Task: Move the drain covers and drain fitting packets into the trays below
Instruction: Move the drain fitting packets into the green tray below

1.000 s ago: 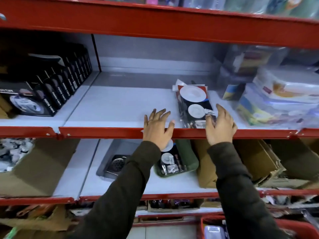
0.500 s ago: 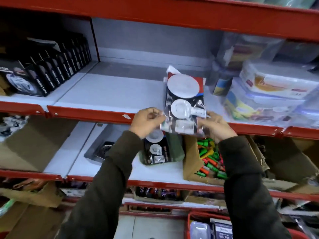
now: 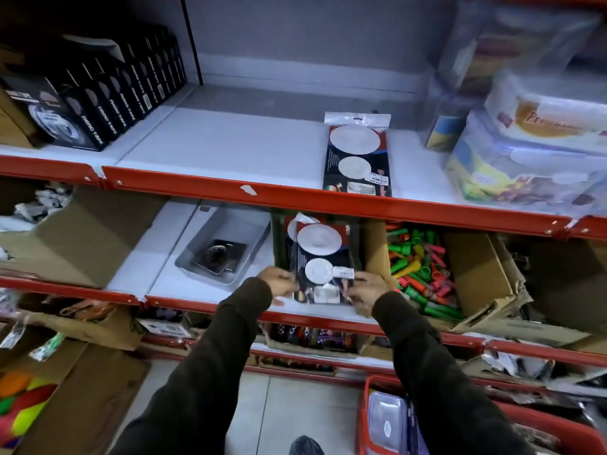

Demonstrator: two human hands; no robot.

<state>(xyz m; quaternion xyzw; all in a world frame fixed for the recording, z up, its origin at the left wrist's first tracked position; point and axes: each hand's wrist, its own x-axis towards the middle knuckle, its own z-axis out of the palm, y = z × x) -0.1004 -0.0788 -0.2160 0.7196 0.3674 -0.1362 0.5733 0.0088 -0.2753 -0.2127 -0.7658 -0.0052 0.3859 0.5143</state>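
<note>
**Two hands on a packet at the lower shelf**

Two hands hold one drain fitting packet (image 3: 323, 267) at centre frame: our left hand (image 3: 277, 285) pinches its lower left edge, our right hand (image 3: 364, 295) grips its lower right corner, fingers closed on the plastic. The packet sits tilted over a dark green tray (image 3: 279, 244) on the lower shelf, with another packet partly visible beneath it. Left of that tray, a grey tray (image 3: 197, 262) contains a square metal drain cover (image 3: 218, 256). Above centre, a second packet (image 3: 358, 157) lies flat on the upper shelf, just behind its red front rail (image 3: 210, 188). To the right, a cardboard box (image 3: 479, 277) holds coloured plastic pieces.
</note>
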